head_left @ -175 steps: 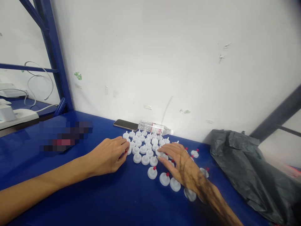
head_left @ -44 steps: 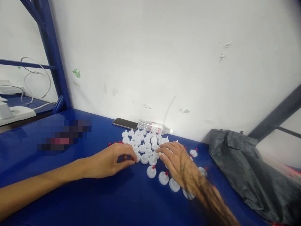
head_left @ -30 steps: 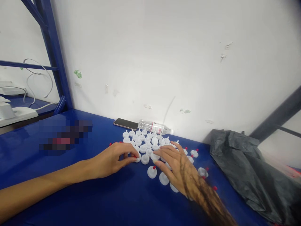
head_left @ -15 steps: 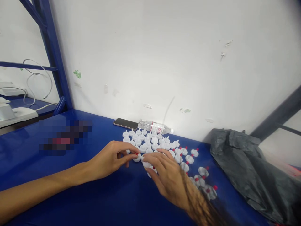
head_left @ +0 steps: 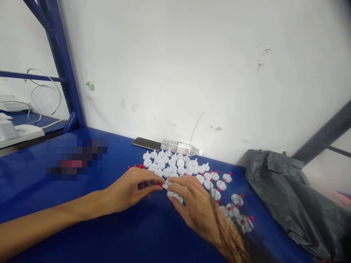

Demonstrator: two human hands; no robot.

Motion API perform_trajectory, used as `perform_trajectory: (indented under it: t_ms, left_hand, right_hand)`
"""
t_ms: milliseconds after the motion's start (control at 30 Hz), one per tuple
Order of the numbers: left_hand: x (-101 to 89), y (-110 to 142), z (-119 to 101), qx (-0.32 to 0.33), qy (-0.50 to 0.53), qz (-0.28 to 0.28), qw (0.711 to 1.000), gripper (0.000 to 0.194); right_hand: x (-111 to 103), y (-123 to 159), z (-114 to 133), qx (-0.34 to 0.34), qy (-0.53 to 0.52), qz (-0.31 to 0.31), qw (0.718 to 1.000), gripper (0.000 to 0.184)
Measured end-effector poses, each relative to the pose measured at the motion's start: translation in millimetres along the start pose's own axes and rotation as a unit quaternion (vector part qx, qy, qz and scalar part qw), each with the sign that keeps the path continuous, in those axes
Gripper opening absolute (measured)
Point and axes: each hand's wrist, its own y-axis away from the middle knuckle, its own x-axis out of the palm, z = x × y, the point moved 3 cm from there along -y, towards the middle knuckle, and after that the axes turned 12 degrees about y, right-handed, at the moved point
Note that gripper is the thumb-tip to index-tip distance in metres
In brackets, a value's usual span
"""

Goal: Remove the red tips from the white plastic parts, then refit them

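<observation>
My left hand point(head_left: 134, 188) pinches a small red cap point(head_left: 160, 185) between thumb and index finger. The red cap meets the tip of a white spout lid point(head_left: 165, 186), which the fingers of my right hand point(head_left: 196, 206) hold, partly hiding it. Under my right fingers lie more white lids point(head_left: 175, 196). Behind both hands spreads a cluster of white spout lids point(head_left: 166, 171), their spouts bare. A small heap of red caps point(head_left: 137, 167) shows just beyond my left knuckles. To the right, several white lids with red-tipped spouts point(head_left: 215, 193) are scattered beside my right forearm.
A phone point(head_left: 146, 143) and a clear plastic bottle point(head_left: 181, 147) lie along the wall. A dark grey plastic bag point(head_left: 279, 193) covers the right side of the blue table point(head_left: 115, 237). A pixelated dark item point(head_left: 76, 160) lies at left, near a blue metal frame point(head_left: 65, 65).
My left hand has shifted slightly, uncovering the red caps behind it. The white lid in my right fingers now lines up against the red cap.
</observation>
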Motion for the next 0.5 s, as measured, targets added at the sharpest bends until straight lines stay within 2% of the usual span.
perform_trajectory:
  t_ms: [67,200,400,500]
  left_hand:
    - [-0.1,0,2,0.012,-0.028,0.004,1.0,0.023]
    - [2.1,1,6,0.059,-0.067,0.034,0.995,0.023]
    - [6.9,7,15,0.066,-0.021,0.07,0.995,0.028]
    - [7.3,8,16,0.051,-0.006,0.066,0.997,0.03]
  right_hand:
    - [-1,1,0,0.003,-0.005,-0.019,1.0,0.045]
    - [-1,3,0,0.002,0.0,-0.014,1.0,0.043]
    - [-2,0,4,-0.025,0.022,-0.019,0.999,0.037]
    - [-4,-1,6,-0.031,0.034,-0.011,0.999,0.031]
